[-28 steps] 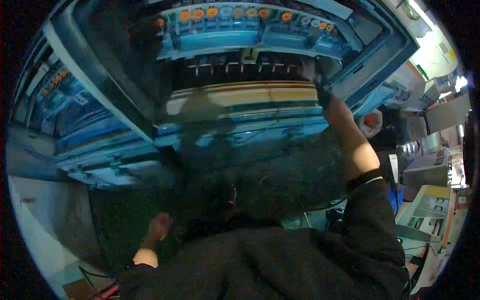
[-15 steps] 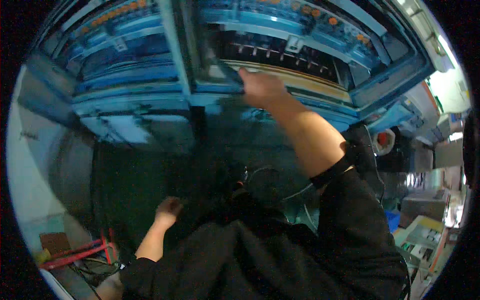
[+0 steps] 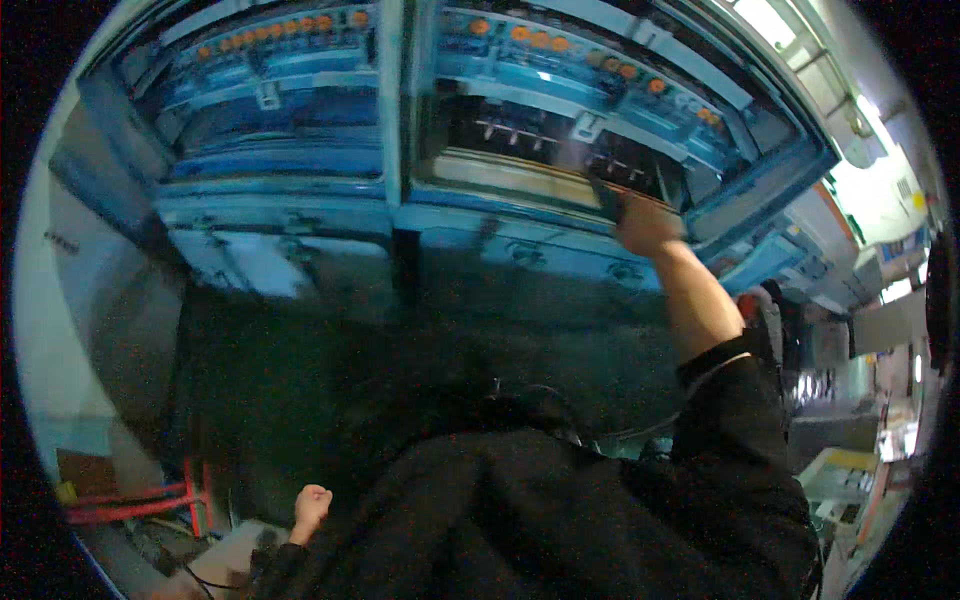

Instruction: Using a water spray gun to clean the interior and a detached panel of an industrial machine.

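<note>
My right hand (image 3: pixel 648 224) reaches forward to the front edge of the right-hand bay of a blue machine (image 3: pixel 520 218). Its fingers are closed around a dark, narrow, flat tool (image 3: pixel 606 196), whose far end points up and left into the bay. Motion blur hides what kind of tool it is. Beneath its tip runs a pale, cream-coloured bar (image 3: pixel 515 180), with a row of small metal nozzle-like parts (image 3: pixel 515 135) behind. Low on the left, my left hand (image 3: pixel 313 505) hangs beside my body, fingers curled in, with nothing visible in it.
Orange round knobs (image 3: pixel 540 40) line the top of both bays, and a blue upright post (image 3: pixel 397 110) divides them. Red metal bars (image 3: pixel 135 508) stand low at the left beside cables. At the right are a worktable (image 3: pixel 845 475) and other equipment.
My right hand has swept to the right along the bay's front edge with the dark tool. My left hand has dropped lower and closer to my body. The view has shifted slightly.
</note>
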